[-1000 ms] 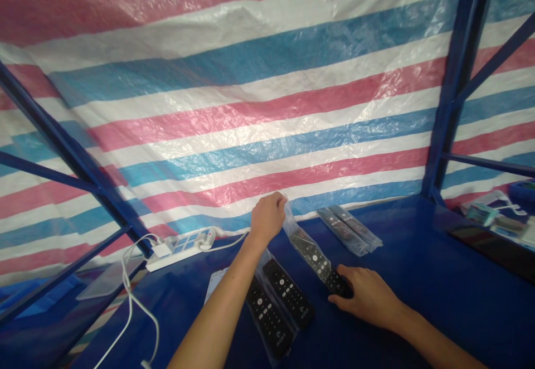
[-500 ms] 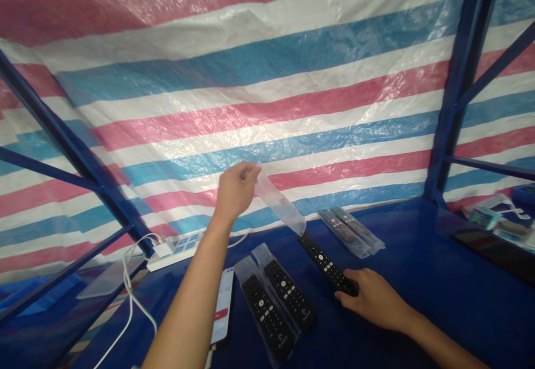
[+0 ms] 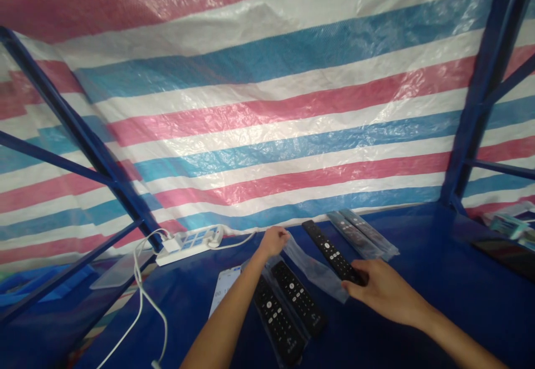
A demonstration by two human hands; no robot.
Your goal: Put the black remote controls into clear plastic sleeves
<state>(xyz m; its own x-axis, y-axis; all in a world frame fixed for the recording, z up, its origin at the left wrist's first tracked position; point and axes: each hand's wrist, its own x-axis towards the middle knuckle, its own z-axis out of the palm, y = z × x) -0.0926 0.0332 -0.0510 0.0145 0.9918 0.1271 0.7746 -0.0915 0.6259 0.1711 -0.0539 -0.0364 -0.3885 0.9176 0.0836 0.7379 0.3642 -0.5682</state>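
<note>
My right hand [image 3: 382, 288] grips the lower end of a bare black remote control [image 3: 328, 246], whose far end points up and left over the blue table. Pinched in my left hand [image 3: 275, 241] is one end of a clear plastic sleeve [image 3: 313, 268]. The sleeve slants down to the right, below the remote, and looks flat; its far end comes close to my right fingers. Nearer me lie two sleeved remotes, a left one [image 3: 278, 319] partly behind my left forearm and a right one [image 3: 297, 296]. Beyond my right hand lie two more remotes in sleeves [image 3: 363, 234].
A white power strip [image 3: 190, 245] with plugged-in cables stands at the back left. My left forearm partly covers a phone [image 3: 224, 288]. A dark flat panel [image 3: 504, 260] lies at the right. Striped sheeting [image 3: 292, 107] and blue metal posts [image 3: 472, 96] close off the back.
My left hand has lowered, bringing the sleeve down off the remote's far end to lie beside it. My right hand still holds the remote. The view has shifted slightly.
</note>
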